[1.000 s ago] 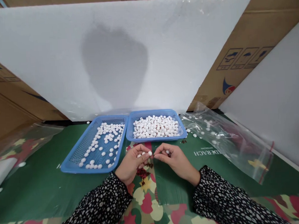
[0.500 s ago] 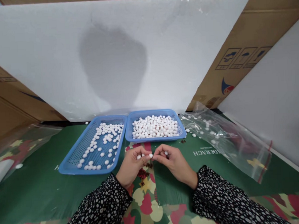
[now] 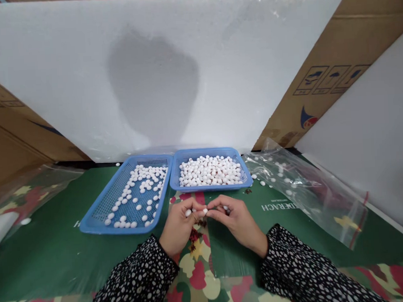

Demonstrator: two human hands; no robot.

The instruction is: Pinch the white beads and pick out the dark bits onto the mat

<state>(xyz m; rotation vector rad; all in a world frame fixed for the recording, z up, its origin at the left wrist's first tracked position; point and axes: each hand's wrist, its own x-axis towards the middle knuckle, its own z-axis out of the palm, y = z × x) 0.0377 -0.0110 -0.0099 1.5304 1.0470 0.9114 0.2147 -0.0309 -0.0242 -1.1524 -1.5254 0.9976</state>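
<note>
My left hand (image 3: 178, 224) and my right hand (image 3: 241, 222) meet just in front of two blue baskets. Between their fingertips is a small white rounded ball (image 3: 205, 211), pinched from both sides. More white balls (image 3: 188, 212) are tucked in the curled fingers of my left hand, and a white one also shows inside my right hand. The right blue basket (image 3: 212, 188) is heaped with white balls, some with reddish-brown bits among them. In the left blue basket (image 3: 105, 208), white balls lie scattered in a thin layer.
Dark red crumbs (image 3: 194, 236) lie below my hands on the patterned green sheet (image 3: 58, 262). At right, a clear zip bag (image 3: 321, 203) has loose white balls around it. Another clear bag (image 3: 38, 191) is at left. A white board (image 3: 224, 77) stands behind the baskets.
My fingertips have closed in slightly on the white ball between them. Otherwise the hands and baskets stay in place, with a slight shift of the view.
</note>
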